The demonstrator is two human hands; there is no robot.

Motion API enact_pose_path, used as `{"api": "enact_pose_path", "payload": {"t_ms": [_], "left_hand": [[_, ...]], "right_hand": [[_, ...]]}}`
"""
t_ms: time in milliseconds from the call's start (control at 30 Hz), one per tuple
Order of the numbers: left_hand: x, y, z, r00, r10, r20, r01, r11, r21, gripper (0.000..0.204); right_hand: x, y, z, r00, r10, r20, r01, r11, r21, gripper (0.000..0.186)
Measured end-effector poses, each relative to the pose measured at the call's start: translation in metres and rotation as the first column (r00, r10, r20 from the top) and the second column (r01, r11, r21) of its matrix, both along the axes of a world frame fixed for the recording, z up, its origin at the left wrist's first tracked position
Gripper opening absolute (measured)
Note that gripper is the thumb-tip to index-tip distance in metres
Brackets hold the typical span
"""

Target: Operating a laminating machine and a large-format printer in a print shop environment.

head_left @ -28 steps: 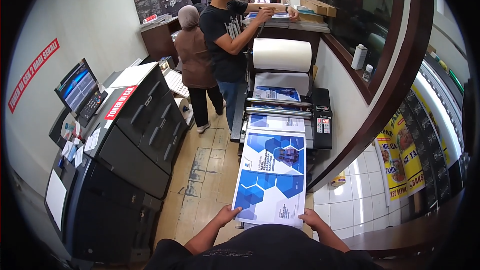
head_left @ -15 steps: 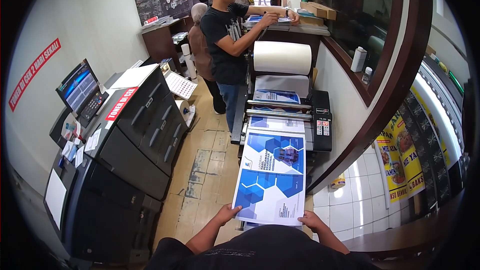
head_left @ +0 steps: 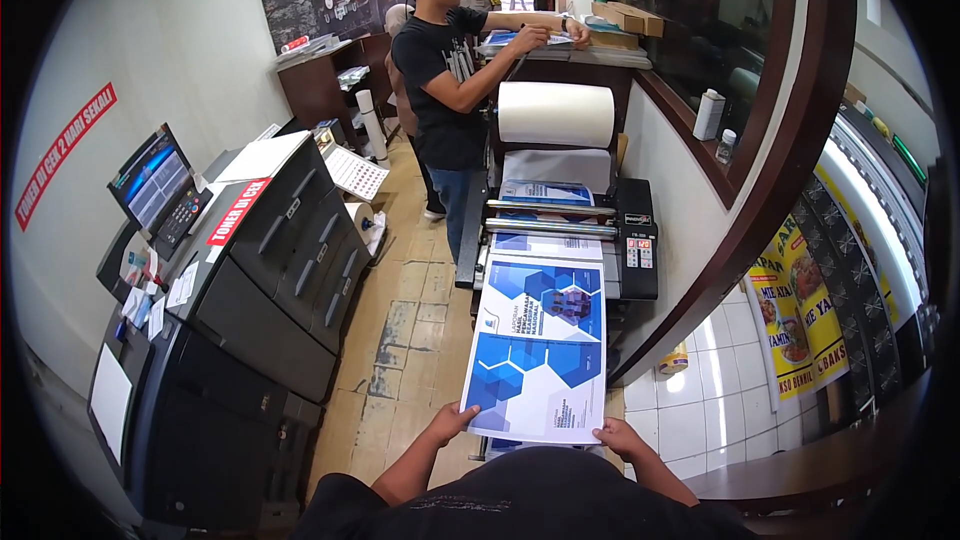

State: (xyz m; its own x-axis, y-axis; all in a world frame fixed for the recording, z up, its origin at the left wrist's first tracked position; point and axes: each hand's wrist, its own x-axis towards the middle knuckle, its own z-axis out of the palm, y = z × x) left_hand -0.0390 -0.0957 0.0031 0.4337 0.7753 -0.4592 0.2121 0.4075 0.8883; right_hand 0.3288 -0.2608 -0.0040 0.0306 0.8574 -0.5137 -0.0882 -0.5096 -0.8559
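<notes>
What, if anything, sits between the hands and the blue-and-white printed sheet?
Nothing visible. The left hand grips the printed sheet at its left edge, the right hand at its near right corner. Any fingers underneath are hidden.

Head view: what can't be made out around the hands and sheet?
Underside of printed sheet, and fingers of left hand and right hand under it: head view, hidden by the sheet.
Area below the sheet's near edge: head view, mostly blocked by wearer's dark shirt.
Person in brown: head view, mostly behind co-worker in black.
Sheet's finest print: head view, too small.
</notes>
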Motion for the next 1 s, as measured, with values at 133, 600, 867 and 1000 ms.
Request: {"api": "enact_pose_path", "payload": {"t_ms": [133,600,867,1000], "left_hand": [[-0.003,0.004,-0.015,1.0,0.003,0.015,-0.002,1.0,-0.013,0.038],[0.004,0.01,-0.016,1.0,0.025,0.018,-0.025,1.0,0.011,0.036],[0.007,0.014,-0.017,0.998,0.055,0.017,-0.055,0.998,0.001,0.034],[0.008,0.017,-0.019,0.995,0.09,0.051,-0.089,0.996,-0.022,0.032]], "right_hand": [[0.003,0.003,-0.005,0.999,0.031,0.034,-0.031,1.0,0.001,0.026],[0.004,0.009,0.003,0.999,0.014,0.044,-0.015,1.0,0.018,0.026],[0.007,0.015,-0.001,1.0,0.022,0.02,-0.022,1.0,0.02,0.027],[0.008,0.023,0.013,0.998,0.031,0.052,-0.031,0.999,0.009,0.027]]}}
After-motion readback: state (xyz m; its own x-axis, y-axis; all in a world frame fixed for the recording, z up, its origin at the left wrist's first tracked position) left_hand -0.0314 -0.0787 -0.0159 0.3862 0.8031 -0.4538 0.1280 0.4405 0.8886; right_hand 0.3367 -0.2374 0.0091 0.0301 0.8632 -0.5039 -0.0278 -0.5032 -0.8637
